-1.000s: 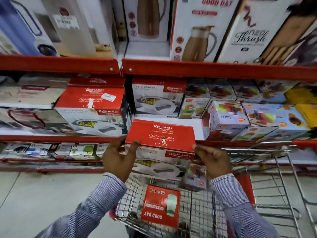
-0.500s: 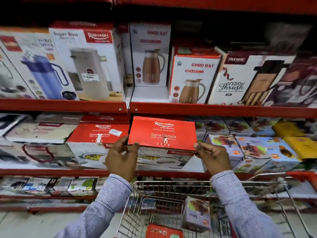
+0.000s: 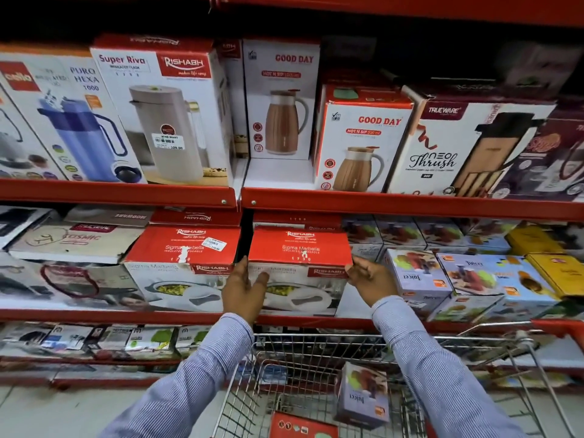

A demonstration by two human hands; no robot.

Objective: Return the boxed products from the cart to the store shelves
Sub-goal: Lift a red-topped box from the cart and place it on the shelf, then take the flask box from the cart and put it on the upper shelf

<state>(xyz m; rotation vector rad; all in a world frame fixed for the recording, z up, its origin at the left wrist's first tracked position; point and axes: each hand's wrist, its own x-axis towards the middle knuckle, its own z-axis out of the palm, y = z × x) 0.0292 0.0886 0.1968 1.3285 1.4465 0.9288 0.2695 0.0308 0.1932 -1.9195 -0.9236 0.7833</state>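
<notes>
Two hands hold one red-topped Sigma Marbella box (image 3: pixel 300 263) on the middle shelf (image 3: pixel 126 316): the left hand (image 3: pixel 245 287) is spread against its front left corner, the right hand (image 3: pixel 371 279) pinches its right front corner, fingers closed on the edge. The box lies flat, long axis running left to right along the shelf, red lid up and the printed front facing out toward the aisle. Just to its left sits a matching Rishabh box (image 3: pixel 183 267) with a price sticker, a narrow dark gap between them; more red boxes are stacked behind. To the right, juicer boxes (image 3: pixel 417 279) crowd close by the right hand, with bare white shelf in between. Above, on the upper shelf (image 3: pixel 410 203), stand tall flask boxes (image 3: pixel 360 140), upright. Below, the wire cart (image 3: pixel 316 374) is pushed up near the shelving; in it a juicer box (image 3: pixel 361 395) stands upright and a red box (image 3: pixel 301 426) lies flat at the bottom edge
</notes>
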